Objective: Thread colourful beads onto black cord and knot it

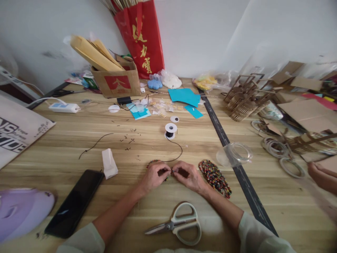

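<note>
My left hand [156, 174] and my right hand [187, 174] meet at the fingertips above the table, both closed in a pinch. Between them is a small dark part of a beaded string [152, 162], whose colourful beads show around the left hand; the fingers hide most of it. A black cord [181, 149] curves from a white spool [171, 128] down to just behind my hands. Beside my right wrist lies a coiled bundle of multicoloured bead strands [214, 177]. Scissors with pale handles [185, 223] rest in front of me, blades pointing left.
To the left are a black phone [75, 203], a folded white paper [109, 163] and a purple object [23, 212]. Cord snippets [127, 140] lie scattered. A cardboard box [118, 82] and red bag [143, 38] stand behind. At right are plastic rings [240, 153], bamboo baskets [242, 102] and another person's hand [322, 177].
</note>
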